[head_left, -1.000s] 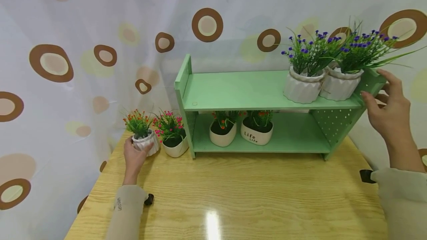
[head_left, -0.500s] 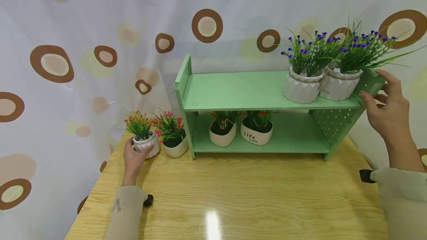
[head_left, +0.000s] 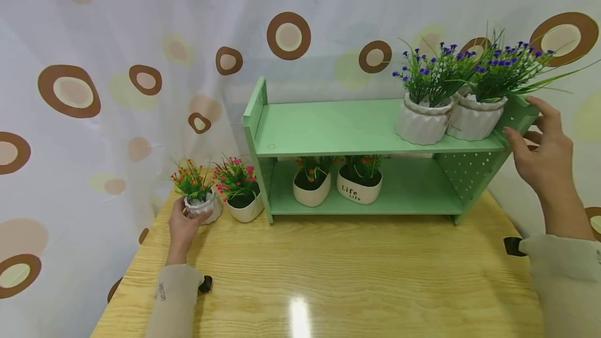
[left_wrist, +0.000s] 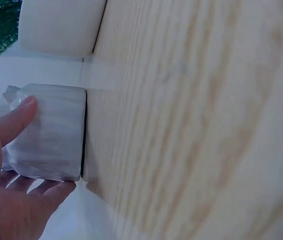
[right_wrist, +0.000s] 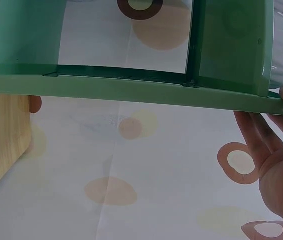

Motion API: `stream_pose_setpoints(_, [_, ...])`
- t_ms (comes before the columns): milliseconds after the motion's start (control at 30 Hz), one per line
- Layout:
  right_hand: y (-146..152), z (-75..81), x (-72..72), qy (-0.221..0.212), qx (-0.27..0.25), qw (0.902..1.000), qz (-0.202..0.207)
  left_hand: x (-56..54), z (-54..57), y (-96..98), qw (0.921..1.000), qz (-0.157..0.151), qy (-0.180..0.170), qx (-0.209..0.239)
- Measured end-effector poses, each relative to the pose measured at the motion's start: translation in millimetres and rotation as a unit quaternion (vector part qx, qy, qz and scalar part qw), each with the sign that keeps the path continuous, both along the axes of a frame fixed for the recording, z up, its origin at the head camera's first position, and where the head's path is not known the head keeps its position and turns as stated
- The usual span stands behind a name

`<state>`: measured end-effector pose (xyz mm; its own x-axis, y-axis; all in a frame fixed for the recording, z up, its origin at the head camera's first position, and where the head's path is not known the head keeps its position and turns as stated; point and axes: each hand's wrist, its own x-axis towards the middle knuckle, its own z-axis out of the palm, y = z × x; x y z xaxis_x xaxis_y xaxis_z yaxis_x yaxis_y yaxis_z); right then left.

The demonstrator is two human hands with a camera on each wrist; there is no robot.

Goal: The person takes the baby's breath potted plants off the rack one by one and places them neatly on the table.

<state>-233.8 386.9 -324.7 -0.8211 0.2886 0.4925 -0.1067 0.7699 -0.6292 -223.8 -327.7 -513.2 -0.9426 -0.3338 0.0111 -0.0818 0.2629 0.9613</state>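
Note:
At the table's far left, my left hand [head_left: 182,228] grips a white fluted flowerpot [head_left: 204,208] with orange flowers. In the left wrist view the thumb lies across the pot's [left_wrist: 51,132] side and the fingers curl round the other side; its base appears to rest on the table. A cream pot [head_left: 246,208] with pink flowers stands just right of it, apart. My right hand [head_left: 544,150] holds the top of the right side panel of a green two-tier shelf [head_left: 328,127], thumb inside and fingers outside. Two white pots [head_left: 422,121] with purple flowers stand beside that hand on the upper tier.
On the lower tier are a cream pot [head_left: 311,192] with orange-red flowers and a "Life" pot [head_left: 360,189]. The shelf stands towards the back of the wooden table [head_left: 352,265]. A patterned curtain [head_left: 188,25] hangs behind.
My left hand and the orange-flowered pot have shifted slightly towards me. The right hand keeps its place on the shelf's side panel. The whole head view has moved a little.

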Motion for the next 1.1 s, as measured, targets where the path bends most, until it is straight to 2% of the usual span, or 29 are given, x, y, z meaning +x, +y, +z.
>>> stream_pose_setpoints(467, [1, -0.7, 1.5, 0.0, 0.002, 1.0, 0.001, 0.6, 1.2, 0.2, 0.9996, -0.014, -0.024, -0.003])
stream_pose_setpoints(667, [1, -0.3, 0.4, -0.001, -0.002, 1.0, 0.001, 4.8, 10.6, -3.2, 0.9964, -0.029, -0.046, -0.065])
stream_pose_setpoints(767, [0, -0.5, 0.6, -0.002, -0.003, 1.0, 0.003, 10.1, 25.5, -7.4, 0.9965, -0.021, -0.034, -0.073])
stream_pose_setpoints(867, [-1, -0.9, 0.2, -0.002, -0.003, 1.0, 0.004, 15.9, 51.5, -12.5, 0.9988, -0.001, 0.005, -0.049])
stream_pose_setpoints(967, [0, -0.9, -0.4, -0.002, -0.001, 1.0, 0.002, 20.8, 82.4, -10.2, 0.9964, 0.018, 0.083, -0.005])
stream_pose_setpoints(1033, [1, -0.5, -0.8, -0.002, 0.0, 1.0, 0.0, 25.0, 102.1, -1.0, 0.9897, 0.02, 0.141, 0.016])
stream_pose_setpoints(1100, [1, -0.4, -0.8, -0.003, 0.001, 1.0, -0.002, 29.6, 119.3, 14.2, 0.9808, 0.009, 0.194, 0.021])
